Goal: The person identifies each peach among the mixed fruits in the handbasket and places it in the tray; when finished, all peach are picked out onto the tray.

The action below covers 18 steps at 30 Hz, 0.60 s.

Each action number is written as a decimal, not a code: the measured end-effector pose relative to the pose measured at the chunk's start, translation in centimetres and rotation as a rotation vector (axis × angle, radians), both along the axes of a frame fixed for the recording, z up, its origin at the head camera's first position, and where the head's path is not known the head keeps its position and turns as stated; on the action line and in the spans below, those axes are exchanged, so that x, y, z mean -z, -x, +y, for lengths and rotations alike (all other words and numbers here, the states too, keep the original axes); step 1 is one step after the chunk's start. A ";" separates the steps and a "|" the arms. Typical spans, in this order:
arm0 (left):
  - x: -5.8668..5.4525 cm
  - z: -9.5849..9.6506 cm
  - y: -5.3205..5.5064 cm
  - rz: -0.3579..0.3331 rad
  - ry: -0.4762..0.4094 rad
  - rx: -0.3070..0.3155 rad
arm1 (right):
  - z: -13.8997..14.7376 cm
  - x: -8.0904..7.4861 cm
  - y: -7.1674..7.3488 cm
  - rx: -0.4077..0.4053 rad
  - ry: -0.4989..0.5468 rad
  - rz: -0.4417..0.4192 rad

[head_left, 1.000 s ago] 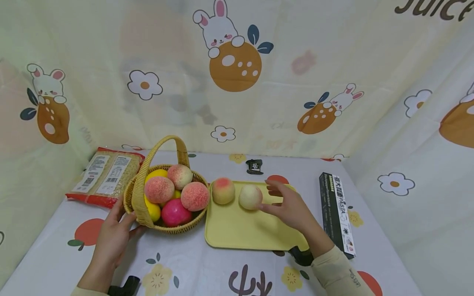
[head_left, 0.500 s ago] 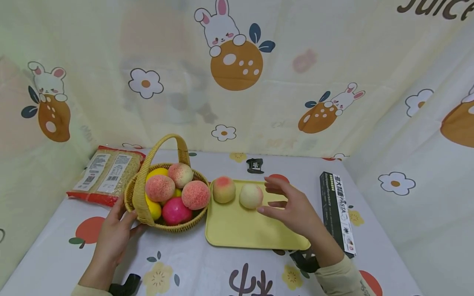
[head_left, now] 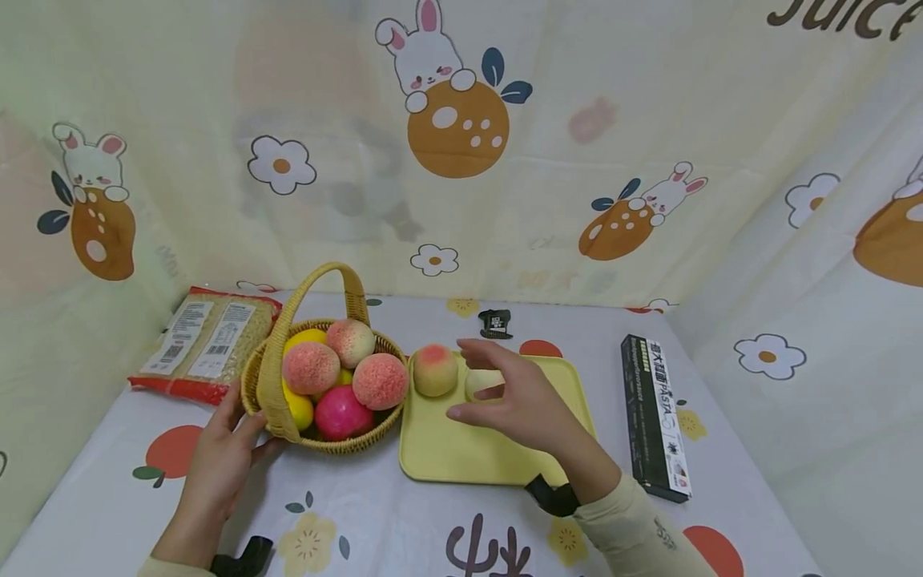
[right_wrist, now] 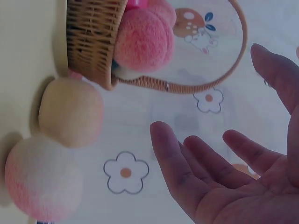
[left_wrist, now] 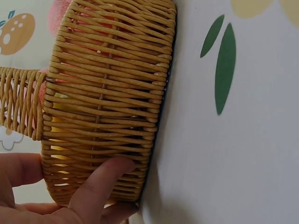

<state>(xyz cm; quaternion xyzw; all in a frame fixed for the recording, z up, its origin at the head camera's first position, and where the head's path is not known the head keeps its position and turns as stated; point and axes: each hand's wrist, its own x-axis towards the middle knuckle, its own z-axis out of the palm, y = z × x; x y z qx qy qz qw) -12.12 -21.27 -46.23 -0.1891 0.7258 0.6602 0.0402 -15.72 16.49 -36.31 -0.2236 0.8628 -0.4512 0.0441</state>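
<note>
My left hand (head_left: 219, 453) holds the wicker basket (left_wrist: 103, 84) at its left end, thumb pressed along the woven wall. Inside are fuzzy pink peaches (head_left: 380, 382), a magenta fruit (head_left: 344, 414) and yellow fruit (head_left: 300, 411). Two more peaches rest on a yellow tray (head_left: 447, 457): a red-topped one (head_left: 435, 371) beside the basket, and a pale one (right_wrist: 44, 179) to its right. Over the tray hovers my right hand (head_left: 522, 401), fingers spread and nothing held. In the head view it partly covers the pale peach.
Behind the basket at left lies a red-edged bag of grain (head_left: 209, 344). A black-and-white pasta box (head_left: 654, 417) is right of the tray, and a small black item (head_left: 495, 324) sits behind it. A patterned curtain (head_left: 324, 224) closes off the back.
My right hand first drew slightly away from the pale peach, then moved left across the tray, now overlapping that peach. The left hand, basket and fruit keep their places.
</note>
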 end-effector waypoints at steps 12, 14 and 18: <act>0.0 -0.1 0.0 0.001 -0.003 0.010 | -4.6 1.1 0.6 -0.096 -0.073 -0.002; 0.0 -0.1 0.0 0.002 -0.002 0.011 | -5.1 1.1 0.8 -0.105 -0.085 -0.004; -0.1 0.0 -0.1 0.003 0.000 0.011 | -6.1 1.3 1.2 -0.110 -0.141 0.017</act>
